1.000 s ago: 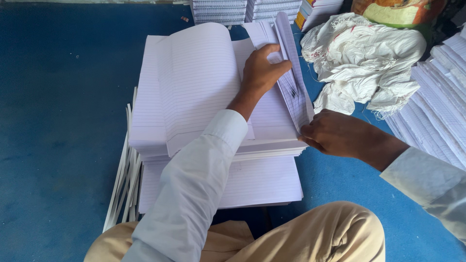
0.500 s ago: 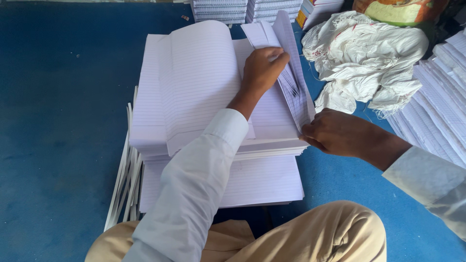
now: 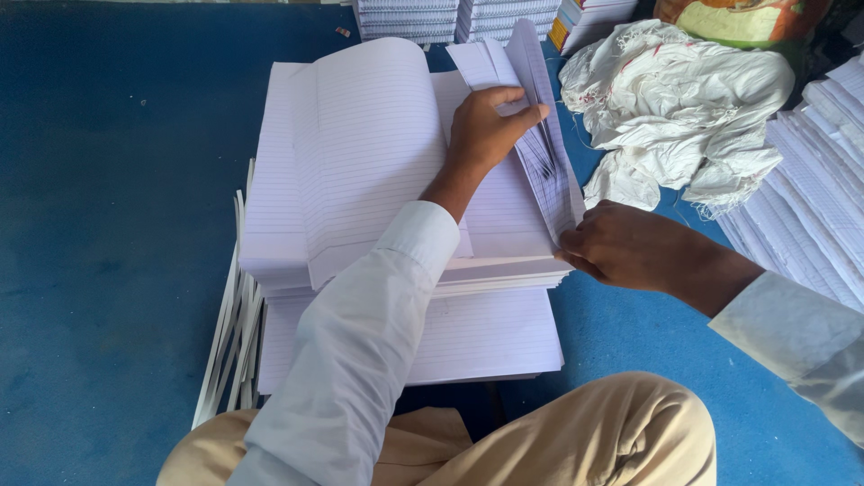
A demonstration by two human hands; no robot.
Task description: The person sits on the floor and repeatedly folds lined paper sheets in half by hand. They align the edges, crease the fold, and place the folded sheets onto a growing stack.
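Left hand and right hand on folded ruled sheets.

white sheets ruled with fine pale lines, faintly lilac in the shade. darker, denser ruling on the lifted leaves. deep blue floor covering, mottled and slightly worn. white crumpled cloth with small red flecks. green and orange sack at the top edge. white sleeves, tan trousers. white paper stacks with grey-lined edges.
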